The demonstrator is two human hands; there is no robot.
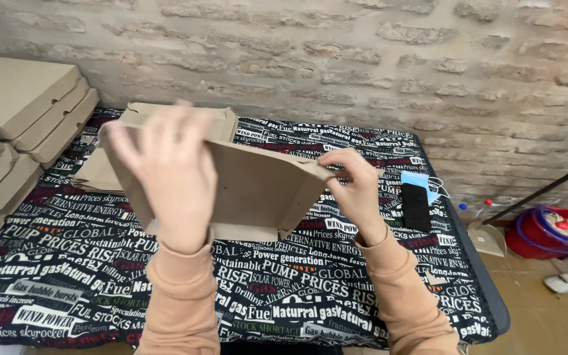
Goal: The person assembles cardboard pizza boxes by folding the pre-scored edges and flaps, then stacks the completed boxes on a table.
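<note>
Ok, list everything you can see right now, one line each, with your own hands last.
cardboard box: one, brown, half folded, held above the table
flat cardboard blanks: several, brown, behind the box
folded boxes: a stack, brown, far left
tablecloth: one, black with printed words
phone: one, black, right side
face mask: one, blue, by the phone
bucket: one, red, on the floor
left hand: grips the box's left side
right hand: pinches its right corner

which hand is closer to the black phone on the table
Right. The right hand pinches the cardboard box corner just beside the phone; the left hand holds the box's far side.
</note>
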